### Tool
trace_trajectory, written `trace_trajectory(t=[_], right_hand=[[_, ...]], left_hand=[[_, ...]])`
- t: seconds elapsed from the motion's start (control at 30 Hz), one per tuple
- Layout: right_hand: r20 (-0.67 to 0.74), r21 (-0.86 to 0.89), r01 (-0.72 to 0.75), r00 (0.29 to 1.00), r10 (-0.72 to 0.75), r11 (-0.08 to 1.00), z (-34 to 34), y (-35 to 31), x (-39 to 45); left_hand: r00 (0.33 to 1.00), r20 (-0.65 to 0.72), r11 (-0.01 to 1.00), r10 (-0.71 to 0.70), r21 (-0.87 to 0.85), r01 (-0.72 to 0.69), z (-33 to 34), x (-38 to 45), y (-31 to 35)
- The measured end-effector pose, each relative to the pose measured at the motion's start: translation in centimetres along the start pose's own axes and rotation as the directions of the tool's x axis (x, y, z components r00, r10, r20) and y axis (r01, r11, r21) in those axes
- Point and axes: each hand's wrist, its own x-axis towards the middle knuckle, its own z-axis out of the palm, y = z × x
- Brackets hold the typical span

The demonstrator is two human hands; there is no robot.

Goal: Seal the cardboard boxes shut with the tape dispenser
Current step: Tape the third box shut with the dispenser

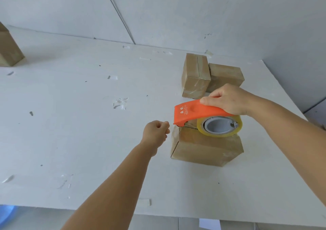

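Tape dispenser (195, 112) sat on our box (206, 146), gripped by our right hand (229, 100); our left hand (156, 132), at nine o'clock, was fisted, empty.

The dispenser (192, 112) hides the near box's (204, 146) top seam — the far-left box (8, 49) is cut off.

- Small white print on the orange plastic tape dispenser (197, 112): two characters over a line of letters, way too tiny to read.
- No other text anywhere.
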Motion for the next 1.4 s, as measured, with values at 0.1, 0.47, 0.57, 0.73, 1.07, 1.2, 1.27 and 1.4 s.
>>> trace_trajectory(t=[0.1, 0.47, 0.57, 0.73, 1.07, 1.2, 1.27, 1.4], right_hand=[[0.002, 0.014, -0.009, 1.000, 0.009, 1.000, 0.2, 0.0, -0.1], [-0.045, 0.094, -0.019, 0.999, 0.023, 0.995, 0.7, -0.2, -0.2], [-0.056, 0.111, -0.013, 0.998, 0.019, 0.994, 0.6, 0.0, -0.4], [-0.053, 0.119, -0.021, 0.998, 0.027, 0.993, 0.7, 0.0, -0.2], [0.033, 0.044, -0.024, 0.999, 0.023, 0.999, -0.7, 0.4, -1.0], [0.017, 0.031, -0.042, 0.999, 0.041, 0.999, -2.1, 2.5, -2.2], [-0.021, 0.002, -0.081, 0.996, 0.081, 0.997, -3.5, 4.9, -3.3], [-0.037, 0.063, -0.166, 0.985, 0.169, 0.984, -4.9, 9.5, -5.4]], left_hand=[[1.000, 0.020, 1.000, 0.009, 0.026, -0.010, 1.2, 0.2, -1.1], [0.986, -0.065, 0.903, 0.152, 0.416, -0.111, 2.5, -0.7, -1.9], [0.940, 0.060, 0.925, 0.336, 0.166, -0.341, 2.1, -3.1, -1.1], [0.792, 0.493, 0.924, 0.359, -0.067, -0.377, 1.6, -4.2, -1.8], [0.755, 0.508, 0.865, 0.415, 0.036, -0.500, 2.1, -0.3, 0.1], [0.761, 0.516, 0.840, 0.392, 0.137, -0.525, 1.7, 0.1, 0.1], [0.804, 0.475, 0.842, 0.359, 0.206, -0.498, 1.4, 0.3, -0.4], [0.807, 0.475, 0.825, 0.352, 0.250, -0.507, 1.7, 0.3, -0.6]])
